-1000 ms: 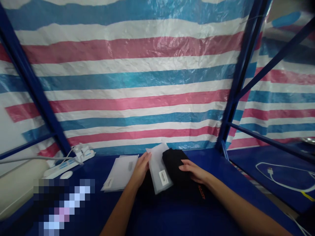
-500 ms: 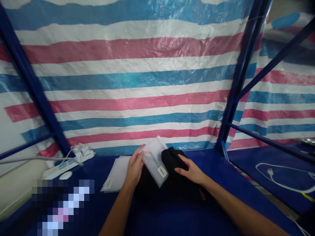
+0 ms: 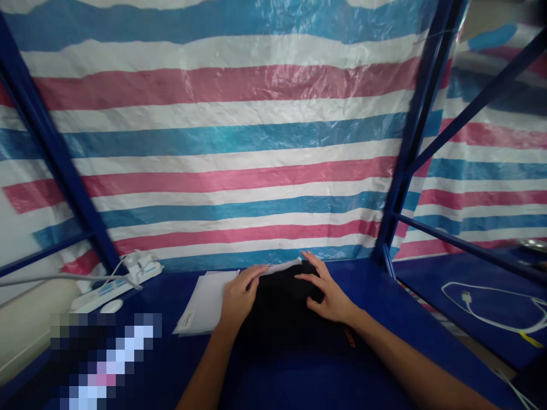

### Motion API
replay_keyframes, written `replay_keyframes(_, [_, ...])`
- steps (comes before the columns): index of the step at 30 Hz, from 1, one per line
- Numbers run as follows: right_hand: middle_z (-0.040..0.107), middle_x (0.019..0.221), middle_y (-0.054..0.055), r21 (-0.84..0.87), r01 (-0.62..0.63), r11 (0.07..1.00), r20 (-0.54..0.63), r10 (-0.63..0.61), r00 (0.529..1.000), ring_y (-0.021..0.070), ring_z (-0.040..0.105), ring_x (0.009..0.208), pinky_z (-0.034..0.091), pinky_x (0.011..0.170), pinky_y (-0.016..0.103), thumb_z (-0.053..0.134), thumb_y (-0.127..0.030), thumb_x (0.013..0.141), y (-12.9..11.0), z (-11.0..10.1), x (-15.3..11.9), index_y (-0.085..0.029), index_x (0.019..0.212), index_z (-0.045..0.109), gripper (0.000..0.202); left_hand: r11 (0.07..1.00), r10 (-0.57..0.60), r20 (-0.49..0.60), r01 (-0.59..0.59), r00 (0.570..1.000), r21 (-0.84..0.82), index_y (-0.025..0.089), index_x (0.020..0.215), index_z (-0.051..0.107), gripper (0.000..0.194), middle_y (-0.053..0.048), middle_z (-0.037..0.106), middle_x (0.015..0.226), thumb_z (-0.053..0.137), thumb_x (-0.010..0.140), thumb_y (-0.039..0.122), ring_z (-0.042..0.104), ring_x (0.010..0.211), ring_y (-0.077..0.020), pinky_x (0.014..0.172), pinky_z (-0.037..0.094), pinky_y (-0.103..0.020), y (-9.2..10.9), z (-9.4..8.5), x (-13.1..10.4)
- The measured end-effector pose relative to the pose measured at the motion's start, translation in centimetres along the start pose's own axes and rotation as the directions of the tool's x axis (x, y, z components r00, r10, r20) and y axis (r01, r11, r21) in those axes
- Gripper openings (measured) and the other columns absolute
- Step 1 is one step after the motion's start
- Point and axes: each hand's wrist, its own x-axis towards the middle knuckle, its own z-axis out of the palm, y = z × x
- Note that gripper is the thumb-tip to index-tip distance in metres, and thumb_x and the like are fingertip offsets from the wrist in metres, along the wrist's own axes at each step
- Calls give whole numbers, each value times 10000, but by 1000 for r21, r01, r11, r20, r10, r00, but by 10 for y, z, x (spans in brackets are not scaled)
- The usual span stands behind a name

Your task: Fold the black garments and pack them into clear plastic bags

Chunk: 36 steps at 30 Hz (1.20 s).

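A folded black garment (image 3: 282, 307) with small orange lettering lies on the blue surface in front of me. Behind its far edge shows a thin strip of a clear frosted plastic bag (image 3: 284, 266); the rest of the bag is hidden by the cloth. At the left corner, my left hand (image 3: 238, 296) is closed, thumb and fingers gripping the bag's edge beside the cloth. Over the right side of the garment, my right hand (image 3: 329, 293) has its fingers spread, fingertips near the far edge and the bag's right end.
White flat packets (image 3: 205, 304) with a small label lie left of the garment. Farther left are a power strip (image 3: 115, 289), a white oval object (image 3: 111, 306) and a pale rounded object (image 3: 34, 324). Blue posts (image 3: 401, 154) frame a striped sheet (image 3: 239, 182). A white cable (image 3: 491, 324) lies right.
The plastic bag, upright over the garment before, has dropped behind its far edge. The black cloth is spread flatter, and my right hand has opened from its grip on it.
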Motion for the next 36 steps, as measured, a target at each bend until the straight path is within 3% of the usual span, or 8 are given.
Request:
replay_keyframes(3, [322,1737,76,14,45,999,-29,-44,999,377,220,1631,242,1280,691,642,-83,795,-3,-2,1,-314,1471,592,716,1000,30,66,-30,997,5,360,1274,771,397,24,776,1294,535,1009,181,719,1248,-249,1150,541,-456,0,2,-1])
replay_keyframes(6, [528,1606,88,57,103,993,-68,-99,993,341,409,1550,353,1249,648,628,-79,826,-2,-3,0,-335,1534,516,761,995,99,68,-100,993,10,338,1297,754,400,-2,749,1355,530,1015,166,716,1249,-245,1132,551,-456,1,2,0])
replay_keyframes(8, [588,1549,88,53,132,990,-79,-128,989,331,476,1500,399,1226,624,637,-84,839,-2,-3,0,-342,1558,482,779,987,152,59,-154,987,42,330,1328,735,387,-23,738,1375,582,1005,181,706,1259,-255,1127,549,-464,2,1,1])
replay_keyframes(13, [611,1525,94,-14,180,984,38,-180,983,329,499,1467,441,1199,598,628,-61,825,-5,0,-1,-322,1547,491,780,913,364,130,-381,922,149,326,1287,746,328,-47,778,1282,737,972,238,712,1205,-277,1140,503,-513,6,4,2])
replay_keyframes(18, [548,1583,115,-35,205,978,134,-198,971,326,474,1476,429,1212,602,614,-45,803,-11,6,-2,-275,1562,497,802,834,501,227,-536,835,133,249,1218,749,229,-46,808,1101,621,1053,156,734,1002,-212,910,578,-401,6,12,0])
replay_keyframes(23, [565,1579,85,8,223,975,188,-221,957,312,441,1510,442,1211,585,587,-30,799,-12,10,-3,-304,1614,437,873,841,493,241,-529,836,115,215,1191,739,208,-53,800,1085,617,1049,126,728,991,-209,903,581,-391,2,18,-4])
replay_keyframes(30, [592,1560,65,27,209,977,163,-211,964,296,430,1526,453,1208,583,586,-9,805,-5,7,-2,-320,1598,453,862,880,467,230,-473,854,-29,224,1214,752,262,-67,797,1132,590,1048,102,738,1046,-199,936,618,-361,5,22,-6])
replay_keyframes(36, [621,1533,54,-35,176,984,177,-167,970,302,426,1532,434,1232,572,603,3,783,-3,5,1,-292,1495,581,771,881,461,244,-473,853,-10,235,1206,759,263,-52,811,1128,604,1041,101,750,1060,-204,955,610,-369,10,19,-5])
